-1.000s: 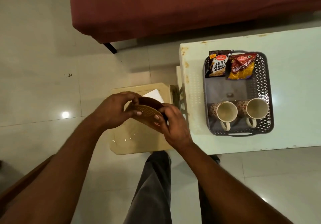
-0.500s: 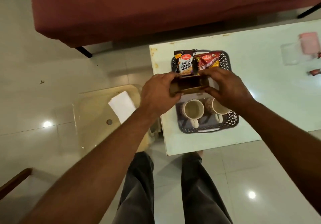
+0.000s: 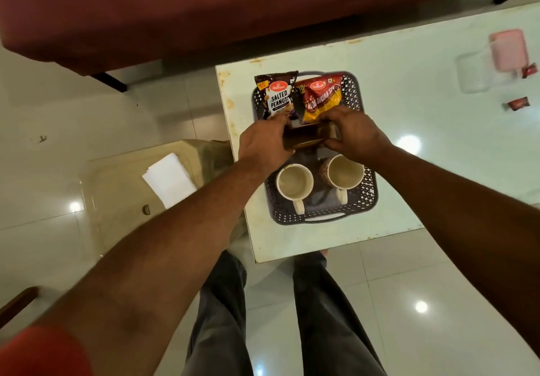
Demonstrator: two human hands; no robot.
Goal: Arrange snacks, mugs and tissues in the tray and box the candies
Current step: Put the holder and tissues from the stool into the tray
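Brown holder [image 3: 304, 142], gripped at each end by left hand [image 3: 264, 145] and right hand [image 3: 355, 134], has been carried from the stool [image 3: 117, 191] to over the tray [image 3: 327, 215] middle, between snack packets [image 3: 298, 98] and mugs [image 3: 318, 180]. Tissues [image 3: 168, 181] remain on the stool, outside the tray; candies [image 3: 518, 103] unboxed beyond its right side.

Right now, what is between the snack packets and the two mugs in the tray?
In the head view: a brown holder, gripped by the left hand and right hand.
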